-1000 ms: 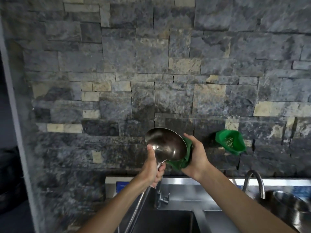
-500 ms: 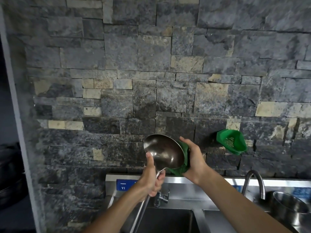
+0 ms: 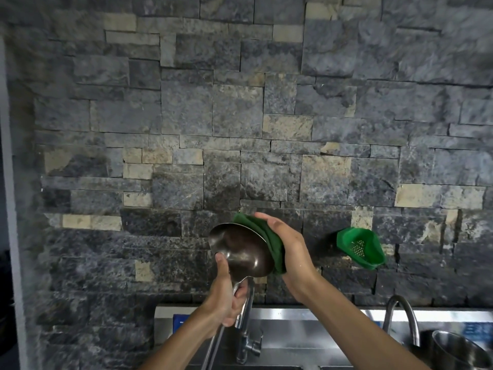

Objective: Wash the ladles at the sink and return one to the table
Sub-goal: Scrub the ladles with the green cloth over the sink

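Head view shows the ladle [image 3: 241, 249] held up in front of the stone wall [image 3: 240, 116], above the sink [image 3: 306, 332]. Its bowl faces toward the camera and a little to the left, and its long handle runs down from the bowl toward 7 o'clock, out of the bottom edge of the frame.

The left hand [image 3: 226, 300] is closed around the handle just under the bowl, with the thumb reaching up to touch the lower left rim. The right hand [image 3: 290, 249] is closed on a green cloth [image 3: 269, 241] and presses it against the back of the bowl, at 3 o'clock from the bowl centre. So the bowl sits between the two hands: the cloth covers the outer, convex side, and the inner side is open to view and looks dark and wet.

I judge that this is the scrubbing step on the outside of the bowl. For the next move the important relation is that the cloth is behind the bowl; to reach the inside, the right hand must come around the rim toward 9 o'clock, or the left hand must turn the handle about its long axis.

A tap [image 3: 246, 316] stands directly below the bowl, and a second tap [image 3: 400, 313] at 4 o'clock. A green strainer [image 3: 360, 247] hangs on the wall at 3 o'clock, well apart. A steel pot [image 3: 458, 351] is at the lower right corner. No table is in view.
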{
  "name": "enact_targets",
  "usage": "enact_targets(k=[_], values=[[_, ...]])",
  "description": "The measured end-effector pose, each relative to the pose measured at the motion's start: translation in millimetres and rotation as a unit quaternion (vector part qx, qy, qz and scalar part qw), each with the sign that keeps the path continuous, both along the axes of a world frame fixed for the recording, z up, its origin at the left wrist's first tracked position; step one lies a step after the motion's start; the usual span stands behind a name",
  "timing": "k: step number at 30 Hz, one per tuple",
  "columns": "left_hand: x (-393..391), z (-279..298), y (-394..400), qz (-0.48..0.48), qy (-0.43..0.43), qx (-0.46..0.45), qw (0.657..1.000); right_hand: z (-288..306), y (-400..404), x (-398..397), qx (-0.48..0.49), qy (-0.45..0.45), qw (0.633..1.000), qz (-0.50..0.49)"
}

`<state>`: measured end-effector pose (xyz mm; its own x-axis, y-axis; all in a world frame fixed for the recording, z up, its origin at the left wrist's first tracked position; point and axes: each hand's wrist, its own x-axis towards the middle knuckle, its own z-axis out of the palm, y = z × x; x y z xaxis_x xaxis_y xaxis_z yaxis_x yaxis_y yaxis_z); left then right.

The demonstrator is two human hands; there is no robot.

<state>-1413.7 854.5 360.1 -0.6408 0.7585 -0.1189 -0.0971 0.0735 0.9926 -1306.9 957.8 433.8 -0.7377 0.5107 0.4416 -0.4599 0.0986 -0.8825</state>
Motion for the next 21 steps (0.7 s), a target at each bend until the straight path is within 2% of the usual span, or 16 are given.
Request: enact_targets(k=[5, 7, 11, 13, 15, 17, 20, 21], values=[[-4, 3, -7, -0.008, 0.014, -0.007, 1.0, -1, 0, -5, -0.047, -0.033, 0.998, 0.022], [-3, 6, -8, -0.003, 0.024, -0.011, 1.0, -3, 0, -7, -0.093, -0.042, 0.994, 0.032], [4, 16, -2, -0.011, 0.049, -0.012, 0.999, -13, 0, -8, -0.214, -0.053, 0.969, 0.114], [5, 19, -1, -0.011, 0.04, -0.024, 0.999, -17, 2, -9, -0.222, -0.044, 0.966, 0.124], [0, 19, 1, 0.003, 0.017, -0.025, 1.0, -17, 3, -7, -0.175, -0.022, 0.979, 0.106], [-5, 16, 2, 0.019, -0.003, -0.031, 0.999, -12, 0, -3, -0.07, 0.022, 0.996, 0.041], [1, 8, 7, -0.001, 0.01, -0.047, 0.999, 4, 2, 5, 0.124, 0.077, 0.989, -0.036], [5, 8, 9, -0.012, 0.024, -0.044, 0.999, 10, 6, 3, 0.129, 0.067, 0.989, -0.025]])
